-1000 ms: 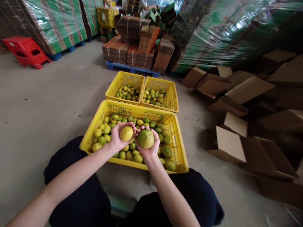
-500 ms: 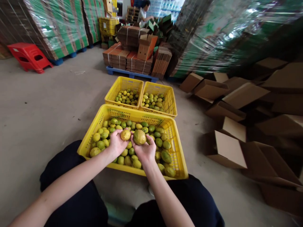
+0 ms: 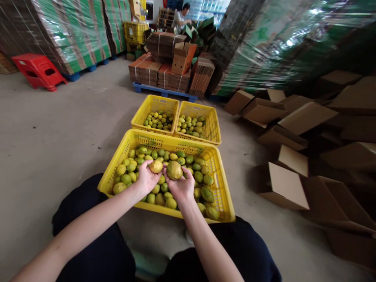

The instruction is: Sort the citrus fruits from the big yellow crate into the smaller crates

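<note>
My left hand (image 3: 147,177) holds a small yellow lemon-like fruit (image 3: 156,167) in its fingers. Beside it, my right hand (image 3: 181,185) is closed around a larger greenish-yellow fruit (image 3: 174,170) of the same sort. Both hands are over a big yellow plastic crate (image 3: 166,213), close together at its middle. Many green and yellow fruits (image 3: 126,179) lie loose in that crate, some of them hidden under my hands and wrists.
Two smaller yellow crates, a left one (image 3: 138,113) and a right one (image 3: 216,125), stand behind with fruits inside. Cardboard boxes (image 3: 289,188) pile up on the right. A red stool (image 3: 41,72) is at left. Flattened cartons (image 3: 173,78) rest on a blue pallet (image 3: 164,92); a person (image 3: 179,19) is beyond.
The whole view has shifted very slightly. Both hands keep their fruits in nearly the same place above the crate.
</note>
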{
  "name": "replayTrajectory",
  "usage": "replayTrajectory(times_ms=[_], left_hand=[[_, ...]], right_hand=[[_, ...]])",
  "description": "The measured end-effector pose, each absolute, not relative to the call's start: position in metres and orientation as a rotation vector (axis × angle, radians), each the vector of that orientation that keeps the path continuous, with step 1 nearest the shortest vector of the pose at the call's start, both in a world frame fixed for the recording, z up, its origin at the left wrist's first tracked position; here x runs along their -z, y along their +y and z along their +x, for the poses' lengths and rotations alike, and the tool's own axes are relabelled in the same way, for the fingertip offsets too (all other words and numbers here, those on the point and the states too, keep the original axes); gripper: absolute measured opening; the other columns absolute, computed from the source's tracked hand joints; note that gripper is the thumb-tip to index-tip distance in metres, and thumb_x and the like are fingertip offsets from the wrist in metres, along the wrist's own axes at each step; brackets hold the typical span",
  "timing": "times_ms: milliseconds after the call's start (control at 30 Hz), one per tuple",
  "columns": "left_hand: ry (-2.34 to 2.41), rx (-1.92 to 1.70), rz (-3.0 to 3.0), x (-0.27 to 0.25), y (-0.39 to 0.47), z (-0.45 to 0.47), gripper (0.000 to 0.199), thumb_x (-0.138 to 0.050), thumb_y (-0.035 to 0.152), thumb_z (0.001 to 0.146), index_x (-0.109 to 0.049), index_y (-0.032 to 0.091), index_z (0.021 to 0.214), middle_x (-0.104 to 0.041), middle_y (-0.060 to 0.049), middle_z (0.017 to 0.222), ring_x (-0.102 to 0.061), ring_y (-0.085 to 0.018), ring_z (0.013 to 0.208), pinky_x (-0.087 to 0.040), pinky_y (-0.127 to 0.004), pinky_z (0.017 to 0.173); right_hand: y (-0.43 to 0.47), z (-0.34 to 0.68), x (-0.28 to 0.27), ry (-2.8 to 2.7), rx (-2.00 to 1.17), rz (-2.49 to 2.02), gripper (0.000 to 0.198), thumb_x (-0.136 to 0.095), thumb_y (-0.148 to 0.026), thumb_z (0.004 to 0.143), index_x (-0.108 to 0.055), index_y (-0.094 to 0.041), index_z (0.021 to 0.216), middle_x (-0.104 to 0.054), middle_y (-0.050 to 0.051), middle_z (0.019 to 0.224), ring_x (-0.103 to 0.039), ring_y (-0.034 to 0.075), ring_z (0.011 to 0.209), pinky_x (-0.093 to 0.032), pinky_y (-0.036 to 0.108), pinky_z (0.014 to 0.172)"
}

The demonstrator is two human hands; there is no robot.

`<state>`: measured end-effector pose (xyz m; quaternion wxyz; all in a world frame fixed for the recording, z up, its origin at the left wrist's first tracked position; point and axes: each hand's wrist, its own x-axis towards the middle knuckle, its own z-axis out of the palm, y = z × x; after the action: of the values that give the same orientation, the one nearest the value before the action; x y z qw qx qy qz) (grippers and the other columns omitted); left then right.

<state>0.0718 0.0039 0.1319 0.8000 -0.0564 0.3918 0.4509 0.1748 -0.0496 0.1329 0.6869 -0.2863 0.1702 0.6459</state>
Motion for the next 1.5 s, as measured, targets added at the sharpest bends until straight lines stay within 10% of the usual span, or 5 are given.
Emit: replayTrajectory(times_ms=[433,767,1500], left_hand=[[0.784,-0.884,-0.152,-0.129,0.004,0.067,0.025,-0.045,0.027,0.087,-0.06,0.008,0.093,-0.065,-0.013,0.077,-0.064,-0.019,0.066,-0.054,-0.025,0.054],[0.82,-0.841,-0.089,-0.139,0.004,0.067,0.034,-0.032,0.027,0.094,-0.059,0.008,0.083,-0.057,-0.01,0.065,-0.051,-0.013,0.051,-0.044,-0.019,0.04],[0.793,-0.883,-0.022,-0.138,0.007,0.068,0.017,-0.05,0.02,0.094,-0.062,0.009,0.09,-0.067,-0.01,0.075,-0.064,-0.015,0.061,-0.057,-0.022,0.059]], right_hand=[[-0.05,0.175,-0.129,0.301,-1.462,-0.641,0.017,-0.053,-0.027,0.078,-0.059,-0.02,0.092,-0.069,0.006,0.082,-0.069,0.023,0.09,-0.06,0.042,0.082],[-0.049,0.179,-0.134,0.268,-1.58,-0.69,0.036,-0.042,-0.04,0.093,-0.063,-0.012,0.095,-0.07,0.01,0.075,-0.064,0.017,0.061,-0.052,0.022,0.047],[-0.046,0.183,-0.134,0.114,-1.407,-0.785,0.014,-0.059,-0.026,0.083,-0.063,-0.019,0.095,-0.073,0.004,0.084,-0.069,0.018,0.079,-0.058,0.029,0.07]])
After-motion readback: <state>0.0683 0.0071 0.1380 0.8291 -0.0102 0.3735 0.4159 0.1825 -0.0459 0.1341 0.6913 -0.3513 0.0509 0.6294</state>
